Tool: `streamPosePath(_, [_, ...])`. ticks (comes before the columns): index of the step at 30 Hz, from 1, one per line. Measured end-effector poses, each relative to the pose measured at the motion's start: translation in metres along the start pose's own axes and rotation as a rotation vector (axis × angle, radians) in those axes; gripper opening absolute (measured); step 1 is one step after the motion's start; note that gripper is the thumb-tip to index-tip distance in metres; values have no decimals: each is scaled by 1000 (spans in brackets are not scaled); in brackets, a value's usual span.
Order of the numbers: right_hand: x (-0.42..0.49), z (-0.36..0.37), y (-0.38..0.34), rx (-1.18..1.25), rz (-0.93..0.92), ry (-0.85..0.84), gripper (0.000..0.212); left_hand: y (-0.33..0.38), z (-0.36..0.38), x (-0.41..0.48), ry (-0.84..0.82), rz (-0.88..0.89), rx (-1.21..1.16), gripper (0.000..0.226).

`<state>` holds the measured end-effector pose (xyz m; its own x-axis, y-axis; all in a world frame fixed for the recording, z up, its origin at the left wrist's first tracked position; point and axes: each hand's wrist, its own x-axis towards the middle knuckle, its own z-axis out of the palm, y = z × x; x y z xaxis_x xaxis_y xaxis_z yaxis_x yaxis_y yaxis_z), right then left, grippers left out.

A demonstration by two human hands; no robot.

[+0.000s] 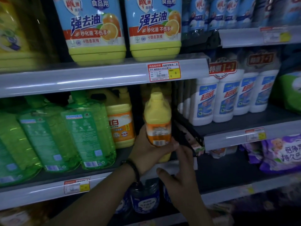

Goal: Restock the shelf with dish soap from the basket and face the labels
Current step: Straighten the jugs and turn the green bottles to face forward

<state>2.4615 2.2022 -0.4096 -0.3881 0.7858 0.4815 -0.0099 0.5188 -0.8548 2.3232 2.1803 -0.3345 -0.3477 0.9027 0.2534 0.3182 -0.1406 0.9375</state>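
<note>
A yellow dish soap bottle [157, 115] with an orange label stands upright over the middle shelf [101, 175], its barcode side turned toward me. My left hand [146, 154], with a dark bracelet on the wrist, grips the bottle's lower half from the left and below. My right hand [179, 170] is just right of the bottle's base with its fingers spread; whether its fingertips touch the bottle is unclear. A matching yellow bottle [120, 119] stands to the left, its label facing out. No basket is in view.
Green dish soap bottles [73, 136] fill the shelf's left part. Large yellow-green jugs [96, 30] stand on the shelf above. White bottles [228, 98] sit on the right-hand shelf past a black divider [185, 132]. Dark blue jars [143, 198] stand below.
</note>
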Motion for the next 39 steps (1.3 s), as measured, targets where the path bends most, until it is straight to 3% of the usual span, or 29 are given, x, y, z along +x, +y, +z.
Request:
streamPosePath(5, [-8, 16, 4, -154, 6, -24, 84, -1, -6, 12, 32, 27, -14, 64])
streamPosePath(8, [-8, 3, 2, -204, -56, 63, 54, -4, -9, 15, 14, -20, -61, 67])
streamPosePath(10, [-7, -9, 5, -276, -74, 162, 46, -5, -12, 17, -29, -48, -70, 60])
streamPosePath(13, [-7, -22, 9, -304, -45, 259, 63, -2, -19, 20, -107, -99, -65, 50])
streamPosePath(16, [-7, -24, 11, -301, -5, 292, 72, -5, -24, 21, -132, -87, -67, 66])
streamPosePath(26, [-12, -20, 13, -220, 52, 273, 76, 2, -33, 16, -233, -80, -45, 66])
streamPosePath(32, [-29, -7, 10, -499, 29, 363, 88, 1, -41, -19, -49, -30, 116, 42])
streamPosePath(36, [-47, 9, -4, -471, 14, 453, 62, -5, -66, -73, -8, -41, 45, 36])
streamPosePath(39, [-66, 33, -32, -328, 60, 409, 48, -9, -95, -120, 94, 11, 132, 30])
